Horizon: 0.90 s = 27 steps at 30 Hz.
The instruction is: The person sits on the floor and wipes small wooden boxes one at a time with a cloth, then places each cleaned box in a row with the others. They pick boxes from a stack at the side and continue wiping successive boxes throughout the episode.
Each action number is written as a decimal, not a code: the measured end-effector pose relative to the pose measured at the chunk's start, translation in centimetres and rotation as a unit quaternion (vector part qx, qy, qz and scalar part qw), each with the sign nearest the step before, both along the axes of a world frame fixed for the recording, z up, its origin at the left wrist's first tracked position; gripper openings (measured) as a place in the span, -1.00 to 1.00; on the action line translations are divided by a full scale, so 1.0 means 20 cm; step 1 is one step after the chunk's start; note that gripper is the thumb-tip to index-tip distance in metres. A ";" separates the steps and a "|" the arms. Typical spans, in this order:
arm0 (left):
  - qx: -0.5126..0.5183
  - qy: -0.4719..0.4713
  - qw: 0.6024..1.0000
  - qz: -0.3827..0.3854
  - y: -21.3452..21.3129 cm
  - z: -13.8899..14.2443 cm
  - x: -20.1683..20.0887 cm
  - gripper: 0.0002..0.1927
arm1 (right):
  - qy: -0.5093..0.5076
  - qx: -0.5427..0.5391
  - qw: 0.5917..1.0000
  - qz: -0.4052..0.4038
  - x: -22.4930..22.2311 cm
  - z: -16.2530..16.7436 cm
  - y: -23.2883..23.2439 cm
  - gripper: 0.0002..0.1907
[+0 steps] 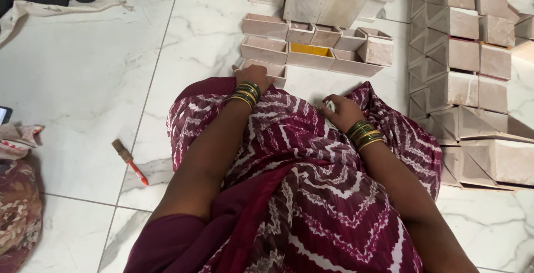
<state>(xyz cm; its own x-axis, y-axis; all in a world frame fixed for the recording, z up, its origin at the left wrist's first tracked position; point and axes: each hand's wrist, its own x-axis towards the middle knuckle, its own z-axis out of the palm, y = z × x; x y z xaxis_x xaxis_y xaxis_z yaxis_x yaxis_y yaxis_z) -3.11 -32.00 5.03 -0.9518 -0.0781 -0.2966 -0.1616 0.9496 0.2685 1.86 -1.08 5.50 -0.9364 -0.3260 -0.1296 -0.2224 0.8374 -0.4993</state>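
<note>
On the floor tiles at the left lay a red-handled brush (129, 162), untouched. Farther right, the left hand (253, 76) curled over the rim of a near open cardboard box (272, 70), seemingly picking it up. The right hand (340, 112), on the lap, pinched something small and pale; beyond lay a yellow-lined box (310, 56).

Garment (311, 195): maroon cloth printed with white zigzag bands; plain maroon fold at near left. Sleeve (167, 239): short, plain maroon. Left wrist: stacked green and gold bangles (246, 93). Right wrist: matching bangle stack (364, 134). Forearms bare.
</note>
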 end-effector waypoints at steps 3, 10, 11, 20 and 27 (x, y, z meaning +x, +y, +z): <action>0.001 -0.004 1.000 -0.006 0.00 0.00 -0.01 -0.58 | -0.009 -0.001 1.000 0.002 0.00 0.01 0.00 -0.52; -0.010 0.017 1.000 -0.012 -0.01 -0.05 -0.03 -0.53 | -0.029 0.002 0.999 -0.016 -0.01 -0.02 0.01 -0.51; -0.011 0.013 1.000 -0.012 -0.01 -0.05 -0.04 -0.53 | -0.027 0.001 1.000 -0.015 -0.01 -0.02 0.01 -0.51; -0.022 0.000 1.000 -0.010 -0.01 -0.06 -0.04 -0.56 | -0.043 0.012 0.999 -0.017 -0.02 -0.02 0.01 -0.49; -0.027 0.002 1.000 0.003 -0.03 -0.08 -0.04 -0.54 | -0.039 0.005 0.999 -0.014 -0.01 -0.02 0.01 -0.49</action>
